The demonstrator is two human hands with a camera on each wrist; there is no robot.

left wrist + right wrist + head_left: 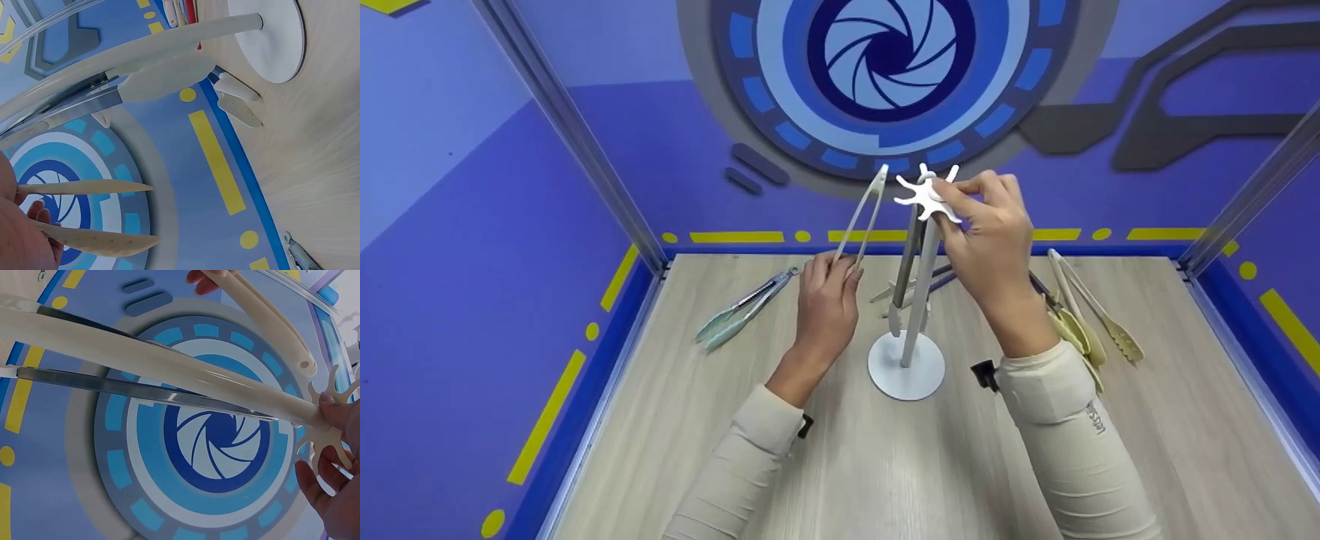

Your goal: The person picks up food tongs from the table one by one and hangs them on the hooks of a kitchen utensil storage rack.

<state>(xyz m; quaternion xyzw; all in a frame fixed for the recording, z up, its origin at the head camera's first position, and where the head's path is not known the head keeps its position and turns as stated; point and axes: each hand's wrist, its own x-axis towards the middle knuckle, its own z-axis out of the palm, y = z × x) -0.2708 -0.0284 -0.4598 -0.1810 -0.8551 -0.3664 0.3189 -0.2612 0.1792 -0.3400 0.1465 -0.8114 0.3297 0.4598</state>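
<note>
Left of the stand, my left hand (829, 300) grips a pair of beige tongs (879, 187), hinge end up. Their two tips (95, 241) point down and stand apart in the left wrist view. My right hand (994, 232) pinches the white star-shaped hook top (919, 196) of an upright stand, thumb over its middle. The pole (919, 307) leans slightly and rises from a round white base (906, 382) on the table. Metal tongs with pale tips (909, 262) hang from a hook beside the pole. The beige tongs' hinge is close to the hooks' left side.
Teal-tipped tongs (746, 311) lie on the table (660, 420) at the left. Behind the stand lie dark-handled tongs (941, 279). More tongs (1099, 304), beige and yellowish, lie at the right, partly behind my right arm. Blue walls (607, 187) close in the back and both sides.
</note>
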